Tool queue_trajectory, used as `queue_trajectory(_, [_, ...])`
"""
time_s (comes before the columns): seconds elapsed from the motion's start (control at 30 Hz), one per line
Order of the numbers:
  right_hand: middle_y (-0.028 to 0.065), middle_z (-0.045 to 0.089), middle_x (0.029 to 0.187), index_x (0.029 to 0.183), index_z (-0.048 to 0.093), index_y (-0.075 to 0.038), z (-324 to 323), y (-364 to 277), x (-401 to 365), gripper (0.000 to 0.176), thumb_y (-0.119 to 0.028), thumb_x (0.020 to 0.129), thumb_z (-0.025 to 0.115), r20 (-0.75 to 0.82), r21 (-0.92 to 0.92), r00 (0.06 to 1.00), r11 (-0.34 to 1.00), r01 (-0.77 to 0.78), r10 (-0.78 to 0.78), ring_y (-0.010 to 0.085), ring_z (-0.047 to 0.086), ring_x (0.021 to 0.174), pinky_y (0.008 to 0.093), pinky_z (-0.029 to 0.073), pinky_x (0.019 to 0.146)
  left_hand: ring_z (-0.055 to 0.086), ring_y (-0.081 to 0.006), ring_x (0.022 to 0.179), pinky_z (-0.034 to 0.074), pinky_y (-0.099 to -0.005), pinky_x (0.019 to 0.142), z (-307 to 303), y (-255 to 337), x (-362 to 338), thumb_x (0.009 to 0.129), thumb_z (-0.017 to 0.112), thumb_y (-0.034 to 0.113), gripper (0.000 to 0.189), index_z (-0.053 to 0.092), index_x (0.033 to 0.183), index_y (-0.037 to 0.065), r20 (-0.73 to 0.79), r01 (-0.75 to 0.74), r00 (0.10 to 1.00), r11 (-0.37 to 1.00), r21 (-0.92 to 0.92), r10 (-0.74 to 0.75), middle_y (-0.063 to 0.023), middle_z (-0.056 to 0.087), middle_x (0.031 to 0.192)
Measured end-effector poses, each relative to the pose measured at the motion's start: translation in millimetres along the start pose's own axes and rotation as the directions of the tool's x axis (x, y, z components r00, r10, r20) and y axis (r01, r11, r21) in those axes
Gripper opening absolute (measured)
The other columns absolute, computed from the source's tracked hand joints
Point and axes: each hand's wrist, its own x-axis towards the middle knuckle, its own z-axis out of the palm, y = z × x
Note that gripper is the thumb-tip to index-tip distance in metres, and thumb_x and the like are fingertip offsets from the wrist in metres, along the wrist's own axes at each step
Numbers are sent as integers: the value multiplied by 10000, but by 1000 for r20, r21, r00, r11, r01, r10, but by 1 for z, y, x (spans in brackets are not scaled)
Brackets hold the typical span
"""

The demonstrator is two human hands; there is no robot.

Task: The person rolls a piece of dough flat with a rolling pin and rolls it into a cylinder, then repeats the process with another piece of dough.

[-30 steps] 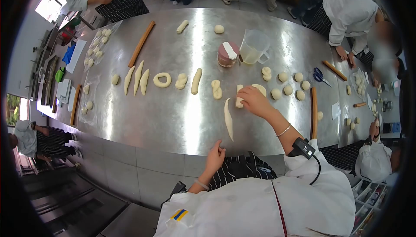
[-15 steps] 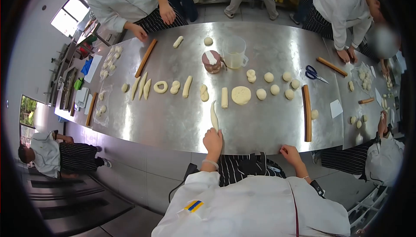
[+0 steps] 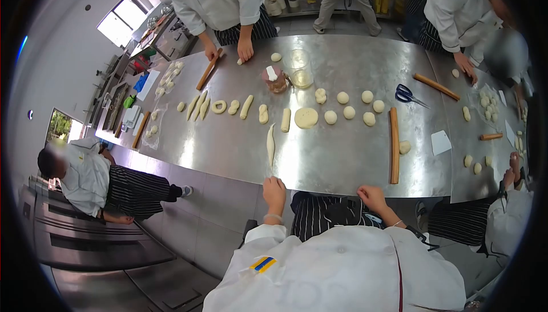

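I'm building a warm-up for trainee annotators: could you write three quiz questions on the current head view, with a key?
1. Fill in: immediately right of the dough roll lies a flat dough ____.
2. Which is nearest the person's left hand? A) dough ring; B) tapered dough strip; C) dough roll.
3. True or false: the scissors lie apart from the person's right hand.

Key: 1. disc; 2. B; 3. true.

The person wears a white chef's jacket [image 3: 337,263] with a thin dark red stripe [image 3: 397,272] and a yellow-and-blue patch [image 3: 263,264] on the left. The apron [image 3: 313,218] is black with white stripes. A pale bracelet [image 3: 273,216] circles the left wrist.
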Motion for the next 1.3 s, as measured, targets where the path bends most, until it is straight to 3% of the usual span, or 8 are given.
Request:
queue_trajectory(0.17, [117, 647, 712, 903, 671, -82, 5, 10, -1, 112, -191, 891, 648, -48, -11, 989, 990, 141, -141, 287, 636, 633, 380, 479, 588, 620, -411, 852, 497, -511, 699, -13, 25, -37, 901, 580, 171, 157, 566, 897, 14, 105, 134, 987, 980, -144, -120, -184, 606, 851])
queue_trajectory(0.27, [126, 652, 729, 912, 664, -80, 2, 11, 3, 123, -201, 893, 645, -13, -11, 987, 987, 158, -158, 304, 646, 662, 386, 484, 603, 628, -434, 931, 506, -504, 752, 8, 11, -65, 904, 568, 199, 219, 615, 1011, 14, 413, 249, 900, 942, -224, -140, -239, 655, 956])
queue_trajectory(0.37, [135, 659, 762, 934, 658, -83, 1, 15, 2, 127, -203, 902, 631, 19, 10, 986, 986, 166, -166, 314, 652, 703, 393, 484, 621, 645, -431, 1001, 515, -470, 854, 61, -34, -105, 894, 584, 277, 338, 663, 1086, 11, 826, 155, 562, 976, -152, 39, -256, 684, 1039])
queue_trajectory(0.5, [143, 684, 829, 937, 661, -93, -5, 20, -6, 144, -229, 909, 624, 58, 41, 994, 995, 88, -91, 360, 654, 778, 440, 502, 672, 647, -419, 1045, 506, -459, 913, 79, -46, -126, 894, 585, 319, 396, 665, 1137, 16, 855, 251, 509, 967, -35, -101, -247, 686, 1091])
queue_trajectory(0.7, [140, 686, 846, 953, 666, -97, -9, 17, -8, 145, -230, 909, 629, 82, 40, 996, 999, 16, -19, 359, 653, 799, 439, 504, 683, 650, -411, 1035, 510, -457, 906, 56, -34, -97, 912, 566, 317, 402, 655, 1179, 31, 853, 142, 521, 984, -103, 14, -232, 692, 1089])
queue_trajectory(1.1, [139, 669, 751, 912, 664, -86, 7, 8, -10, 123, -204, 878, 653, -217, -29, 975, 999, 46, -51, 347, 654, 683, 429, 504, 605, 623, -419, 1071, 482, -475, 950, 23, 20, -20, 964, 509, 356, 415, 672, 1139, 16, 903, -65, 366, 975, -214, 223, -241, 652, 1174])
queue_trajectory(1.23, [136, 647, 686, 869, 655, -105, 14, 2, -8, 90, -195, 873, 654, -302, -92, 953, 996, 3, -31, 342, 642, 627, 440, 489, 568, 679, -369, 920, 522, -428, 843, -3, 50, 33, 991, 483, 404, 469, 711, 993, -6, 883, -154, 187, 900, -407, 431, -227, 703, 991])
queue_trajectory(1.3, [134, 639, 666, 859, 653, -115, 16, -2, -9, 81, -195, 871, 654, -334, -97, 943, 995, -36, 1, 341, 639, 615, 445, 485, 560, 694, -275, 735, 547, -381, 729, -23, 81, 72, 1004, 466, 393, 471, 702, 901, -1, 958, -44, -78, 959, -280, 276, -157, 709, 825])
